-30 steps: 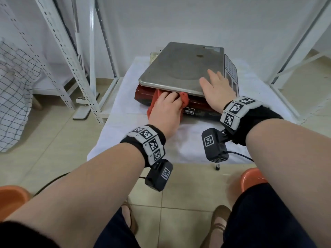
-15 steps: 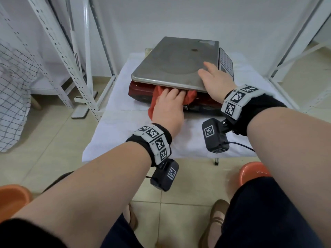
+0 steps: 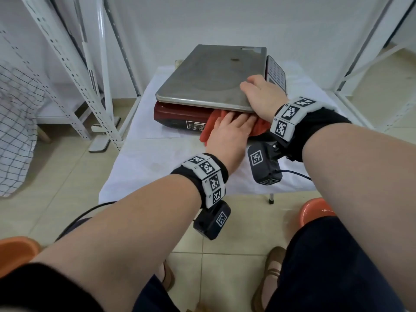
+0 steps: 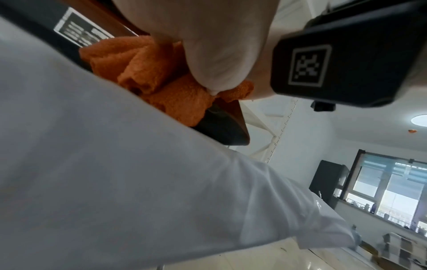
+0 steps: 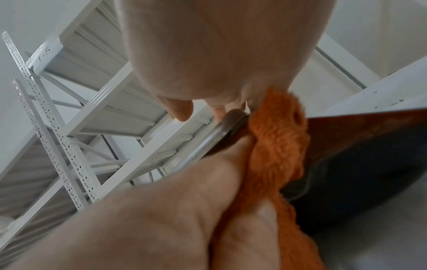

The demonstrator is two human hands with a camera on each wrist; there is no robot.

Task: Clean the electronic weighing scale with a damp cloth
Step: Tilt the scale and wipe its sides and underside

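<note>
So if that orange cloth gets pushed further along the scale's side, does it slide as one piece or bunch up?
Probably bunches: the orange cloth already lies in soft folds under the left hand, so it looks floppy. Its nubby weave likely drags on the scale rather than slipping. It looks light and should lift easily.

The narrow gap under the flat steel weighing platter (image 3: 211, 75) is filled by the crumpled orange cloth (image 3: 258, 129); the perforated white metal rack (image 3: 67, 70) blocks the left side.

Left hand (image 3: 227, 134) presses cloth (image 3: 258, 129) against scale (image 3: 209, 77) (right hand (image 3: 262, 95) on top).
</note>
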